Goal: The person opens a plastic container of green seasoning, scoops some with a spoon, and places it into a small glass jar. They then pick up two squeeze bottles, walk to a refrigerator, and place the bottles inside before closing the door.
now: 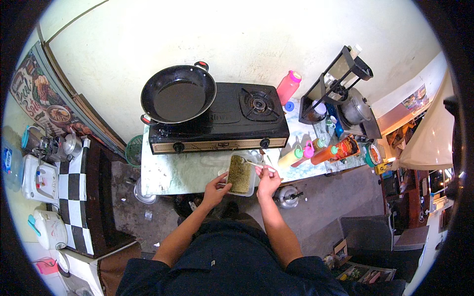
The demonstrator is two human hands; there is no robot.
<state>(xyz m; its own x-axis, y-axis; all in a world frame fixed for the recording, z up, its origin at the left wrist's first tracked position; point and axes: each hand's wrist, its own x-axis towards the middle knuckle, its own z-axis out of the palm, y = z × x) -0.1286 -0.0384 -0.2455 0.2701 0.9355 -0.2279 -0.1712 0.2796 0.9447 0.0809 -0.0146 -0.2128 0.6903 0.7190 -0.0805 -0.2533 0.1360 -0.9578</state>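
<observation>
A rectangular, speckled greenish-brown slab (240, 177) lies over a clear plastic container (253, 185) at the front edge of the table. The thumb of my left hand (214, 190) presses the slab's lower left corner, and its fingers reach along the left side. In my right hand (269, 181) is a pale slim utensil (253, 163), gripped by its handle. Its far end touches or hovers over the slab's upper right corner; which of these, I cannot tell. Whether the slab rests in the container or is held above it is also unclear.
Behind the container stands a black two-burner gas stove (229, 129) with a black wok (179, 96) on its left burner. Sauce bottles (290, 158) and a pouch (345, 148) are to the right, near a black rack (333, 77). A kettle (288, 197) sits below the table edge.
</observation>
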